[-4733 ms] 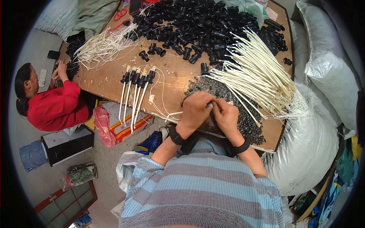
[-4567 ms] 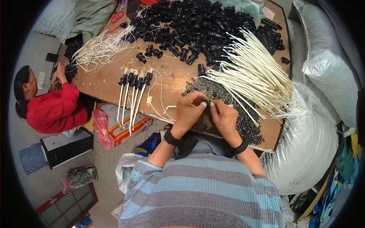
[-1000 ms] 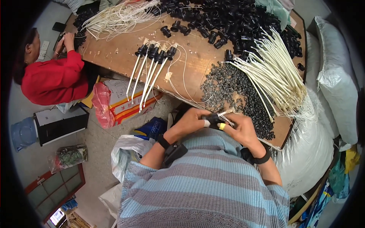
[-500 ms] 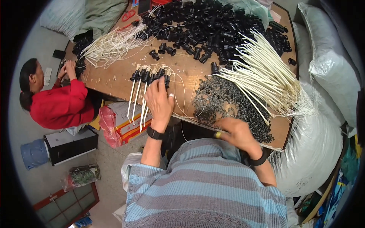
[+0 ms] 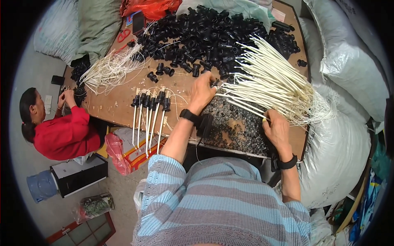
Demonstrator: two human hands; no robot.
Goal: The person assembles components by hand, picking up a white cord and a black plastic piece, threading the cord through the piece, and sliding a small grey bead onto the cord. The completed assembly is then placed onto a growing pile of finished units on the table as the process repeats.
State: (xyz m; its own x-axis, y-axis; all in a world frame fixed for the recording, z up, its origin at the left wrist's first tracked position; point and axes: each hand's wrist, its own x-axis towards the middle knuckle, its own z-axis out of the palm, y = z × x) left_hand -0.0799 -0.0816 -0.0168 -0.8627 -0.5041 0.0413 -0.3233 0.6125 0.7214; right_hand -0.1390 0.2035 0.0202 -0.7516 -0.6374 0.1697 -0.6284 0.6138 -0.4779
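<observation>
My left hand (image 5: 203, 91) reaches across the wooden table (image 5: 119, 104) to the near edge of a big pile of black sockets (image 5: 213, 33), its fingers closed on one black socket (image 5: 215, 83). My right hand (image 5: 277, 130) pinches a white wire at the near end of a fanned bundle of white wires (image 5: 271, 82). Between my hands lies a heap of small dark parts (image 5: 238, 123). Several wired sockets (image 5: 150, 104) lie in a row to the left of my left arm, with their wires hanging over the table edge.
A person in a red top (image 5: 61, 131) sits at the table's left end beside a loose tangle of white wires (image 5: 111, 69). Big white sacks (image 5: 353, 65) stand on the right. A red bag (image 5: 119, 149), a box (image 5: 80, 174) and a blue jug (image 5: 41, 186) are on the floor.
My left hand has moved from the row of wired sockets to the black socket pile. My right hand has shifted right from the small parts onto the white wire bundle.
</observation>
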